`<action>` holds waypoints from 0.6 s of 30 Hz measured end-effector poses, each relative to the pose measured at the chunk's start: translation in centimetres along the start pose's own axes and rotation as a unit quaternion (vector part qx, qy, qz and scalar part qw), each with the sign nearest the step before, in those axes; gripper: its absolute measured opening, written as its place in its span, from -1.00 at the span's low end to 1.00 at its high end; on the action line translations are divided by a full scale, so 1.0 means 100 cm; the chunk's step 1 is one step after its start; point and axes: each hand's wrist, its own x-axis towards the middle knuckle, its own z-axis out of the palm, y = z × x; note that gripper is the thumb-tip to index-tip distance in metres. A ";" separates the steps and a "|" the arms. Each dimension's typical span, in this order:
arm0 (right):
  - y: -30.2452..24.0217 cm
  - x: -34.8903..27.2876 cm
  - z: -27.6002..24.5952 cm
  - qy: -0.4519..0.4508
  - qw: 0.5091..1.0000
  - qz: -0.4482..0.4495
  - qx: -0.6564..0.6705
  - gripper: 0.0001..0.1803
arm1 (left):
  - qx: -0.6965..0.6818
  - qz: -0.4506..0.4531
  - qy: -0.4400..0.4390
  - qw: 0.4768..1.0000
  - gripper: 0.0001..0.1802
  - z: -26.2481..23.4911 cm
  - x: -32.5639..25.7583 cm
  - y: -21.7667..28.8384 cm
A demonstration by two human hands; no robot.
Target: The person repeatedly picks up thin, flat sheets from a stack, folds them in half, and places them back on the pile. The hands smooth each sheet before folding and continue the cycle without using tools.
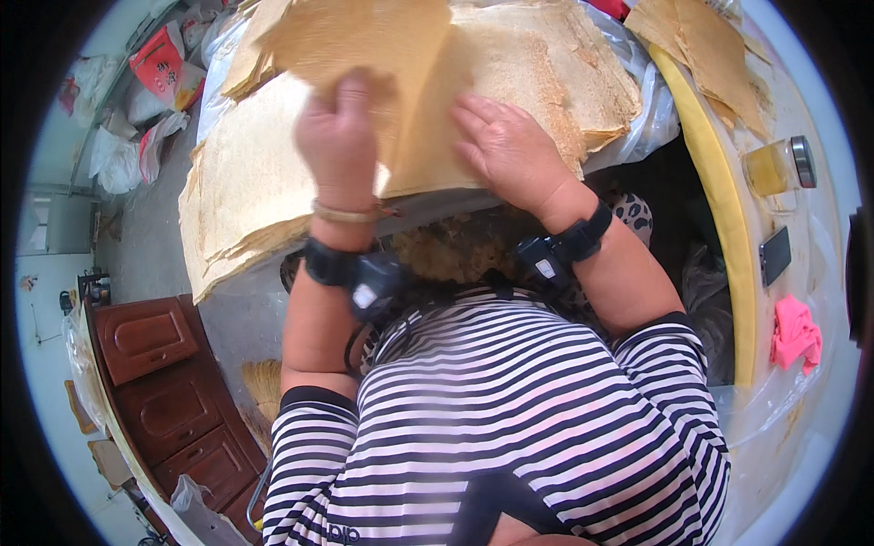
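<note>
A thin tan pancake-like sheet (360, 41), blurred by motion, is raised over the table with a fold hanging toward me. My left hand (341, 136) is closed on its near left part, thumb on top. To the right of the fold, my right hand (510, 150) has its fingers stretched out, close to the sheet; whether they touch it I cannot tell. Beneath both hands lies a broad stack of pale sheets (250, 173) with ragged layered edges. More sheets (555, 73), browner and speckled along the right side, lie beyond my right hand.
At right, a yellow-edged surface carries folded tan sheets (701, 55), a lidded glass jar (774, 168), a dark phone (775, 256) and a pink cloth (795, 335). Plastic bags (118, 159) sit at far left. A red-brown cabinet (173, 400) and a straw broom (262, 382) stand lower left.
</note>
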 end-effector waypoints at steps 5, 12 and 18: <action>-0.003 0.009 -0.002 -0.016 1.000 0.008 -0.024 -0.48 | -0.094 0.063 0.115 0.987 -0.68 -0.045 0.039 0.028; -0.054 0.013 -0.002 0.033 0.976 0.076 0.203 -0.42 | 0.228 0.175 -0.088 0.954 -0.76 -0.031 0.029 0.065; -0.052 0.016 -0.005 0.005 0.683 0.370 0.630 -0.43 | 0.135 0.304 -0.280 0.900 -0.80 -0.027 -0.053 0.052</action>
